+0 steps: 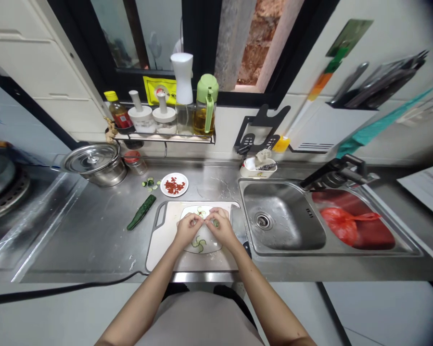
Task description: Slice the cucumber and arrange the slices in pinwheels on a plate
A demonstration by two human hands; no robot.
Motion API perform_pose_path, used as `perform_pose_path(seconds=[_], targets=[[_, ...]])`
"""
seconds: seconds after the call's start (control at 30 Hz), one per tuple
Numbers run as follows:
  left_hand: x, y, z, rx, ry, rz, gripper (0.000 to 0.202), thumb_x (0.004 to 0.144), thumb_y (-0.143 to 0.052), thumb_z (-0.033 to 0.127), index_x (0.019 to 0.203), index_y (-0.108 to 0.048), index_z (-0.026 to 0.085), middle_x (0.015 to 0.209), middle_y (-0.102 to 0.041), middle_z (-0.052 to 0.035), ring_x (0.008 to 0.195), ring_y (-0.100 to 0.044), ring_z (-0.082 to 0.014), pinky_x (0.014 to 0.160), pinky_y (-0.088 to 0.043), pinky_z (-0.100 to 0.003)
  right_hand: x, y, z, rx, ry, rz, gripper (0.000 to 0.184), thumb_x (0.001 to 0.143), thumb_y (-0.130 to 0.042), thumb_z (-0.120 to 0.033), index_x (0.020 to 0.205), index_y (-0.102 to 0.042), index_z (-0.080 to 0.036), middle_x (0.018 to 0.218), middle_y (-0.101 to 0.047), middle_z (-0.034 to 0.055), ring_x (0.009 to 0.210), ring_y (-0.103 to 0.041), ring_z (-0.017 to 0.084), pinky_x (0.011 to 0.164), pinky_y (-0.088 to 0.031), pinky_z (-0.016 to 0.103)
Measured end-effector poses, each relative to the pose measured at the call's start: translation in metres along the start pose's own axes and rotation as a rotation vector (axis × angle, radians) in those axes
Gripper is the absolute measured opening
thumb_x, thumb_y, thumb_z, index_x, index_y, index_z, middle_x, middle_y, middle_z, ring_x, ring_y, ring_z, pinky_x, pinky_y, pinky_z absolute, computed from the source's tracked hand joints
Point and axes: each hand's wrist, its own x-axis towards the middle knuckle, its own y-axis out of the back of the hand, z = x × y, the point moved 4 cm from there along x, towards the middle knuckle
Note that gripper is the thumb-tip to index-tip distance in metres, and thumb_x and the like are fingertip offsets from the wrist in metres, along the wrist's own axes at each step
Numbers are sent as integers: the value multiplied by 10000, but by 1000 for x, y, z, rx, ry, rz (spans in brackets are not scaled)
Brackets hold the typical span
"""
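Over a white plate (206, 246), my left hand (189, 224) and my right hand (219, 222) meet fingertip to fingertip, both pinched. A green cucumber slice (216, 223) shows at the fingers of my right hand. What the left fingertips pinch is too small to make out. Thin cucumber strips (199, 244) lie on the plate in a pinwheel, with a similar group (201, 212) at its far side. Beneath the plate is a light cutting board (162, 250), and a cleaver (239, 226) rests along its right edge.
Left of the board lies a cucumber (141, 212), near loose cucumber slices (150, 183) and a small plate (185, 188) of red bits. A steel pot (110, 172) stands farther back. To the right, the double sink (285, 216) holds a red plastic bag (341, 226).
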Motion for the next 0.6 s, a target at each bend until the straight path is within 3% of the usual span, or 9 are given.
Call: perform_pose_path(seconds=[0.4, 0.6], targets=[[9, -14, 11, 30, -62, -78, 177, 821, -587, 351, 785, -688, 210, 861, -663, -13, 709, -542, -128, 749, -423, -270, 0, 20, 5, -51, 20, -7, 87, 835, -616, -275, 792, -675, -228, 1111, -568, 67, 1146, -438, 241, 1033, -348, 431], [10, -18, 16, 89, -14, -81, 236, 856, -550, 394, 903, -701, 218, 937, -699, -29, 752, -562, -147, 807, -416, -302, 0, 34, 9, -112, 4, 34, 127, 850, -589, -289, 769, -665, -228, 1115, -574, 72, 1147, -448, 247, 1043, -335, 449]])
